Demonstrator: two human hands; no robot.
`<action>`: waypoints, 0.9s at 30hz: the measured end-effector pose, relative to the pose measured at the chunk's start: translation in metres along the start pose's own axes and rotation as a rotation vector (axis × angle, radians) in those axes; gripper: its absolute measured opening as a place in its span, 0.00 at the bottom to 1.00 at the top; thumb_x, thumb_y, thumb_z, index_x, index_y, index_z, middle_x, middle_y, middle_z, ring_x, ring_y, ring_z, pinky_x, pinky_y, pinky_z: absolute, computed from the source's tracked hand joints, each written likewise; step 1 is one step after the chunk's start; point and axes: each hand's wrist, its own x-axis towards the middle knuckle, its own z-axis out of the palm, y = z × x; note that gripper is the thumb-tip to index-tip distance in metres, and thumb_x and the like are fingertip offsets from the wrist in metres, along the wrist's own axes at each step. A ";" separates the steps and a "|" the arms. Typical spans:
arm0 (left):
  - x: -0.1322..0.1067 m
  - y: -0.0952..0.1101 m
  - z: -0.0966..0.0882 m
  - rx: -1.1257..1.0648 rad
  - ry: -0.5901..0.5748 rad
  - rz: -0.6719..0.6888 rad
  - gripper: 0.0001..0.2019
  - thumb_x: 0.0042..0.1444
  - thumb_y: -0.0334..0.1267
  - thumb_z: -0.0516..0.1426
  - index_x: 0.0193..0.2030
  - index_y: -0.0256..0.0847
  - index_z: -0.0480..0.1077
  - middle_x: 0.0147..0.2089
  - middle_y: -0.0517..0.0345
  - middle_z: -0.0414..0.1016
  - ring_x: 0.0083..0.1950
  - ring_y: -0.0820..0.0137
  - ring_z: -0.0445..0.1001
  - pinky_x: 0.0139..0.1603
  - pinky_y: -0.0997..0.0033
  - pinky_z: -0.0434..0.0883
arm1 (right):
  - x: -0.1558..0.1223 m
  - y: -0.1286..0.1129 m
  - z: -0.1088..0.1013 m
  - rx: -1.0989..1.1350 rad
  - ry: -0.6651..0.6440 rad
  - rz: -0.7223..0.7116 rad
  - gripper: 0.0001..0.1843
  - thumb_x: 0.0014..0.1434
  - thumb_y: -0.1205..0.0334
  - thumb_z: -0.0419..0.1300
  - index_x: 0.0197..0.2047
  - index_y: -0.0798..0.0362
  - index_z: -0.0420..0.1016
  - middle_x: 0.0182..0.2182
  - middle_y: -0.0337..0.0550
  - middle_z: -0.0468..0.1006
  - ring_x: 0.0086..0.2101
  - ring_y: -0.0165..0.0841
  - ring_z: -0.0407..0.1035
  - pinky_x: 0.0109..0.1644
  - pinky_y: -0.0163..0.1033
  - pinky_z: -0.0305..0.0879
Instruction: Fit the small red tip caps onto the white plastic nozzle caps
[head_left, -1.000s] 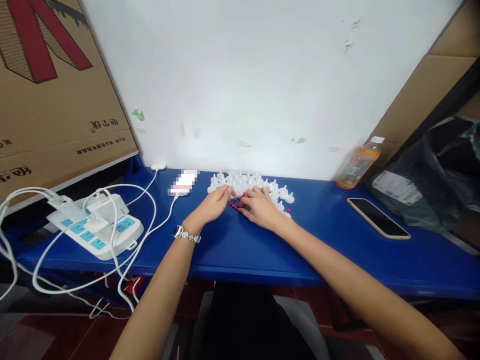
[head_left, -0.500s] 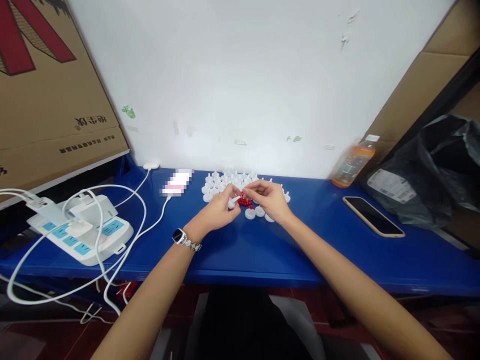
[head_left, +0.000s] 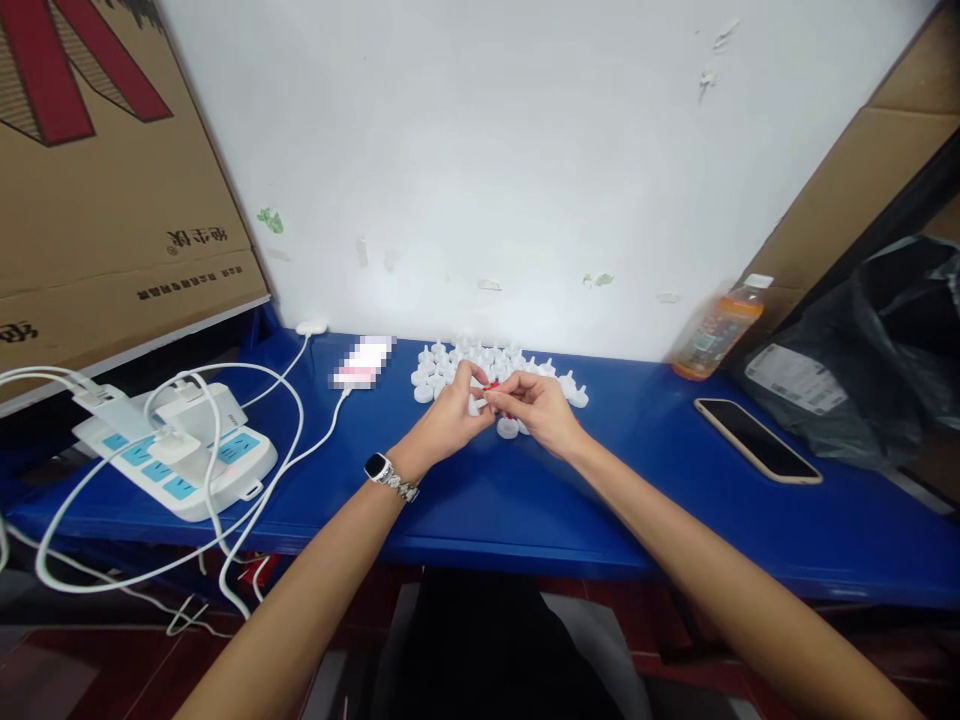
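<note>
My left hand (head_left: 452, 418) and my right hand (head_left: 534, 405) meet just above the blue table (head_left: 645, 500), fingertips touching. The left hand, with a watch on its wrist, pinches a small white plastic cap (head_left: 475, 404). The right hand's fingers are pinched on a tiny red piece (head_left: 494, 386) held against that cap. Behind and under the hands lies a cluster of several white caps (head_left: 442, 364), some with stems pointing up. More red pieces are mostly hidden behind my fingers.
A white power strip (head_left: 180, 460) with plugged chargers and looping cables sits at the left. A phone (head_left: 757, 440) lies face up at the right, near an orange drink bottle (head_left: 716, 330) and a black bag (head_left: 877, 360). A cardboard box (head_left: 97, 170) leans at the left.
Both hands have lifted off the table from the pile. The left now holds a white cap, and the right has brought a red piece up against it.
</note>
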 end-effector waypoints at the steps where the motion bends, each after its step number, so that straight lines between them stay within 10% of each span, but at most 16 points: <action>1: 0.000 0.000 0.001 -0.014 0.012 0.005 0.15 0.60 0.41 0.56 0.48 0.45 0.55 0.36 0.62 0.71 0.31 0.72 0.70 0.33 0.72 0.65 | 0.000 0.000 0.000 -0.004 0.004 -0.008 0.19 0.44 0.48 0.75 0.26 0.53 0.75 0.24 0.40 0.80 0.25 0.30 0.72 0.31 0.36 0.69; 14: 0.000 0.013 -0.005 0.045 -0.003 0.017 0.29 0.57 0.49 0.62 0.60 0.44 0.57 0.44 0.56 0.73 0.37 0.70 0.71 0.39 0.69 0.68 | 0.003 -0.006 -0.019 -0.187 0.071 -0.172 0.17 0.54 0.48 0.69 0.31 0.52 0.74 0.25 0.40 0.77 0.26 0.31 0.70 0.31 0.37 0.65; 17: 0.004 0.005 -0.018 0.202 0.135 0.052 0.16 0.66 0.48 0.52 0.55 0.43 0.64 0.45 0.55 0.73 0.38 0.69 0.70 0.43 0.66 0.68 | 0.004 -0.004 -0.028 -0.263 0.148 -0.174 0.16 0.55 0.48 0.68 0.30 0.52 0.73 0.23 0.39 0.76 0.24 0.30 0.66 0.29 0.37 0.60; 21: 0.007 -0.014 -0.031 0.466 0.334 0.010 0.07 0.66 0.38 0.51 0.43 0.41 0.69 0.43 0.53 0.72 0.46 0.64 0.70 0.50 0.62 0.67 | 0.000 0.000 -0.020 -0.480 -0.051 -0.142 0.10 0.59 0.54 0.64 0.32 0.52 0.76 0.27 0.41 0.78 0.27 0.31 0.66 0.33 0.38 0.60; 27: 0.008 -0.029 -0.030 0.661 0.276 -0.133 0.10 0.63 0.40 0.56 0.48 0.40 0.73 0.46 0.49 0.72 0.51 0.57 0.68 0.53 0.57 0.67 | -0.005 -0.003 -0.012 -0.953 -0.263 -0.269 0.04 0.57 0.67 0.61 0.30 0.51 0.75 0.27 0.37 0.77 0.36 0.34 0.68 0.51 0.46 0.53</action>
